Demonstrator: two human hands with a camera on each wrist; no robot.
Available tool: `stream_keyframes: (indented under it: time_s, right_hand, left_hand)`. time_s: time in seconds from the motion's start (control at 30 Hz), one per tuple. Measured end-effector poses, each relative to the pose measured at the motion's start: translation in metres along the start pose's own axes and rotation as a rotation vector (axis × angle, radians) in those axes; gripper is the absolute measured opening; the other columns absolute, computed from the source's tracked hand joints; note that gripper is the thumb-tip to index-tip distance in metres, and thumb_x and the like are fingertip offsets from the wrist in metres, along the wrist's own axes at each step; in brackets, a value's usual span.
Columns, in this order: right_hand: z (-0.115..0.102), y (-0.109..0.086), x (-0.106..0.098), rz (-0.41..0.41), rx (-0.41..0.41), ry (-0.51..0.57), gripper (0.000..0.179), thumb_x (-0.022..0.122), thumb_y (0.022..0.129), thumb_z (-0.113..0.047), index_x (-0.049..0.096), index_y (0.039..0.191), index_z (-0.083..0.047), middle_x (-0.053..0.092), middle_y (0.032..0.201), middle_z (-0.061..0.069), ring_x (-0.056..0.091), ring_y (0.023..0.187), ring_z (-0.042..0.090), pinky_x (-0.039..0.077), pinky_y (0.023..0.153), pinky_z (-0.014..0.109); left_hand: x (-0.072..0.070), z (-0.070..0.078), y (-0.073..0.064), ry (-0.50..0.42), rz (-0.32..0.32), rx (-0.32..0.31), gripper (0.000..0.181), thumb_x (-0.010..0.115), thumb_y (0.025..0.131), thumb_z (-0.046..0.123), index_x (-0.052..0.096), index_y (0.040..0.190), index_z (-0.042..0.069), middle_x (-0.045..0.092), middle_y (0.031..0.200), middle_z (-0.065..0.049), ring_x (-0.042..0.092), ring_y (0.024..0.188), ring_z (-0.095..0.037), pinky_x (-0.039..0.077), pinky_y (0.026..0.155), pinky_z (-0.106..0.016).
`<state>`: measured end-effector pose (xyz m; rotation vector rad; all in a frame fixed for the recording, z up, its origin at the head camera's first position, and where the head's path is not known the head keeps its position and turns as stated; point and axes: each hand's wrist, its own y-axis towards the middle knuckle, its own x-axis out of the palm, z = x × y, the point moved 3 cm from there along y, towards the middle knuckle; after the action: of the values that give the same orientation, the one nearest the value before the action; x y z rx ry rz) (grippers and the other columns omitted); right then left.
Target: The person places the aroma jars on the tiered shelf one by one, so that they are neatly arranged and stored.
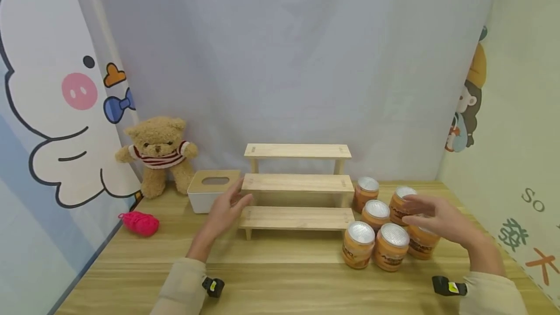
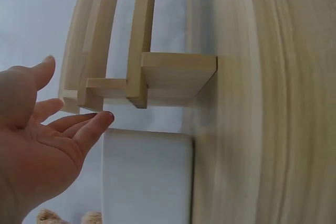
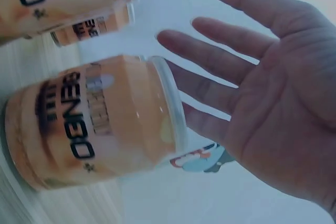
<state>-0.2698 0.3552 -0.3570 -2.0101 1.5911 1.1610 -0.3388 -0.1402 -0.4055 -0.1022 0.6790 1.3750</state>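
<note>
Several orange cans with silver lids stand upright in a cluster to the right of a three-step wooden shelf. My right hand hovers over the right side of the cluster, partly hiding the rightmost can. In the right wrist view its fingers are spread beside the lid of a can; whether they touch it I cannot tell. My left hand is at the shelf's left end, before a tissue box. Seen from the left wrist, that hand has its fingers extended and holds nothing.
A teddy bear in a striped top sits at the back left, with a pink yarn bundle in front of it. A grey curtain hangs behind the wooden table. Printed panels flank both sides.
</note>
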Motion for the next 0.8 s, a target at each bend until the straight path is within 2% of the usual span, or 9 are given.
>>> stream_keyframes:
  time_s: [0.03, 0.13, 0.3, 0.37, 0.47, 0.5, 0.6, 0.7, 0.8]
  right_hand:
    - [0.003, -0.003, -0.002, -0.008, 0.015, 0.015, 0.056, 0.071, 0.095, -0.018, 0.050, 0.140, 0.009, 0.064, 0.125, 0.024, 0.065, 0.110, 0.036, 0.057, 0.082, 0.029]
    - [0.012, -0.012, -0.011, 0.002, 0.065, 0.011, 0.057, 0.071, 0.096, -0.019, 0.049, 0.142, 0.006, 0.061, 0.130, 0.025, 0.061, 0.115, 0.039, 0.055, 0.084, 0.031]
    - [0.020, -0.019, -0.023, 0.045, 0.131, -0.083, 0.061, 0.072, 0.095, -0.024, 0.049, 0.140, 0.009, 0.055, 0.135, 0.030, 0.052, 0.120, 0.049, 0.051, 0.092, 0.053]
    - [0.024, -0.021, -0.024, 0.039, 0.155, -0.093, 0.064, 0.074, 0.093, -0.025, 0.048, 0.139, 0.012, 0.054, 0.135, 0.033, 0.050, 0.121, 0.052, 0.048, 0.092, 0.061]
    - [0.029, -0.023, -0.021, 0.008, 0.191, -0.060, 0.068, 0.075, 0.092, -0.025, 0.046, 0.139, 0.014, 0.055, 0.133, 0.035, 0.052, 0.119, 0.054, 0.050, 0.089, 0.063]
    - [0.031, -0.024, -0.020, 0.000, 0.203, -0.053, 0.068, 0.075, 0.092, -0.026, 0.046, 0.139, 0.014, 0.056, 0.131, 0.034, 0.054, 0.118, 0.052, 0.051, 0.088, 0.061]
    - [0.034, -0.027, -0.017, -0.027, 0.232, -0.025, 0.068, 0.073, 0.093, -0.027, 0.045, 0.141, 0.012, 0.059, 0.130, 0.031, 0.057, 0.116, 0.048, 0.054, 0.086, 0.055]
    - [0.036, -0.030, -0.018, -0.047, 0.236, -0.016, 0.068, 0.071, 0.095, -0.029, 0.045, 0.142, 0.011, 0.058, 0.132, 0.030, 0.057, 0.117, 0.046, 0.054, 0.086, 0.051]
    - [0.036, -0.031, -0.019, -0.067, 0.232, -0.001, 0.068, 0.070, 0.095, -0.030, 0.044, 0.144, 0.010, 0.054, 0.135, 0.031, 0.053, 0.121, 0.048, 0.052, 0.088, 0.053]
  left_hand:
    - [0.001, -0.001, -0.001, -0.027, 0.012, 0.009, 0.064, 0.056, 0.105, 0.032, 0.029, 0.158, 0.008, 0.039, 0.154, -0.021, 0.047, 0.133, -0.041, 0.042, 0.108, -0.053]
    - [0.004, -0.003, -0.002, -0.090, 0.032, 0.026, 0.060, 0.055, 0.105, 0.029, 0.033, 0.156, 0.005, 0.050, 0.143, -0.026, 0.051, 0.130, -0.041, 0.043, 0.107, -0.053]
    - [0.007, -0.005, -0.001, -0.166, 0.050, -0.018, 0.055, 0.053, 0.106, 0.026, 0.035, 0.156, 0.008, 0.048, 0.145, -0.027, 0.046, 0.135, -0.040, 0.040, 0.110, -0.052]
    - [0.010, -0.007, 0.001, -0.178, 0.053, -0.027, 0.054, 0.052, 0.107, 0.025, 0.036, 0.155, 0.008, 0.049, 0.145, -0.025, 0.049, 0.132, -0.038, 0.044, 0.108, -0.050]
    - [0.014, -0.010, 0.005, -0.185, 0.056, -0.029, 0.050, 0.050, 0.107, 0.021, 0.038, 0.154, 0.006, 0.057, 0.134, -0.022, 0.059, 0.113, -0.033, 0.052, 0.094, -0.039]
    - [0.015, -0.011, 0.007, -0.184, 0.054, -0.028, 0.049, 0.049, 0.108, 0.019, 0.039, 0.153, 0.006, 0.061, 0.125, -0.021, 0.061, 0.101, -0.029, 0.053, 0.085, -0.034]
    - [0.018, -0.014, 0.009, -0.191, 0.055, -0.026, 0.045, 0.046, 0.109, 0.017, 0.042, 0.152, 0.005, 0.059, 0.095, -0.016, 0.051, 0.072, -0.018, 0.045, 0.065, -0.025]
    - [0.017, -0.007, 0.009, -0.205, 0.061, -0.026, 0.043, 0.044, 0.109, 0.014, 0.043, 0.150, 0.001, 0.050, 0.079, -0.017, 0.042, 0.062, -0.013, 0.038, 0.057, -0.024]
    - [0.016, -0.004, 0.009, -0.222, 0.087, -0.022, 0.041, 0.044, 0.108, 0.010, 0.046, 0.147, -0.002, 0.054, 0.084, -0.023, 0.046, 0.066, -0.018, 0.041, 0.061, -0.024]
